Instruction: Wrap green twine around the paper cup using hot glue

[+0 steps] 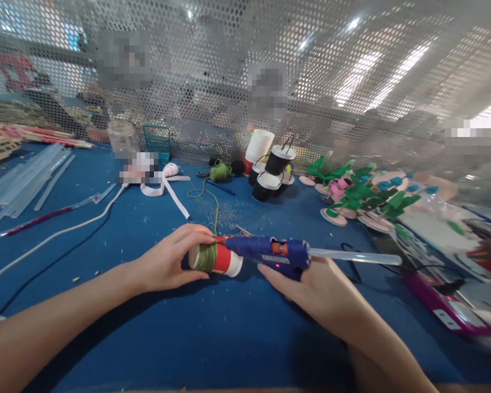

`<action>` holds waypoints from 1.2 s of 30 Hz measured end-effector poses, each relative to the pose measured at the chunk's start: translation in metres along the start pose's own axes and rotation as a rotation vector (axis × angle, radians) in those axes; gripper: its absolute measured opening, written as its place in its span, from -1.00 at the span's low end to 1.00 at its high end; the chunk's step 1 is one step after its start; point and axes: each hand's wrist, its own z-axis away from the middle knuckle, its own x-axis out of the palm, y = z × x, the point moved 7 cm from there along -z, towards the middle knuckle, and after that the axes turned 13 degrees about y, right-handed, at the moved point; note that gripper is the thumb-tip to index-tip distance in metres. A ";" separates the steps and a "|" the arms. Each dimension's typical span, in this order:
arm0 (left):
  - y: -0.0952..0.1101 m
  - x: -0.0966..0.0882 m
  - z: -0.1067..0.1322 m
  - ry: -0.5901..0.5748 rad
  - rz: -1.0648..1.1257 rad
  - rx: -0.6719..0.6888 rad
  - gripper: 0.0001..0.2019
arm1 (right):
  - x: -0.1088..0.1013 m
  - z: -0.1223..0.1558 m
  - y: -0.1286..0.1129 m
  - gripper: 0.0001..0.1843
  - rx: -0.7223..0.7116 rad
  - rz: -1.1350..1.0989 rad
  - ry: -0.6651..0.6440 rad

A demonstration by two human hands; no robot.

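Left hand (pixel 174 259) round red cup (pixel 224 258) with green yarn (pixel 207 257), right hand (pixel 321 286) round glue gun (pixel 265 251)

The left forearm (pixel 71 316) reaches from lower left, the left hand (pixel 169 259) curled, thumb below bent fingers; the right forearm (pixel 382 338) rises from lower right, the right hand (pixel 317 286) gripping.

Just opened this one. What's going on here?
A person's left hand holds a red-and-white cup on its side above a blue table. Green yarn is wound around part of it, with a strand leading back to a green ball. The right hand grips a blue glue gun, its tip at the cup, though whether it touches is unclear. A clear glue stick juts from its back. Part of the cup remains unwrapped.
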 end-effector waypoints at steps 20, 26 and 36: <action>-0.001 -0.001 -0.001 -0.004 0.003 -0.018 -0.58 | 0.000 -0.001 -0.003 -0.75 -0.041 0.011 0.010; -0.006 -0.001 -0.001 0.030 0.033 -0.073 -0.53 | -0.004 0.001 -0.011 -0.76 -0.085 -0.006 0.043; -0.012 0.000 -0.002 0.031 0.101 -0.281 -0.55 | -0.009 0.003 -0.012 -0.77 -0.147 -0.018 0.107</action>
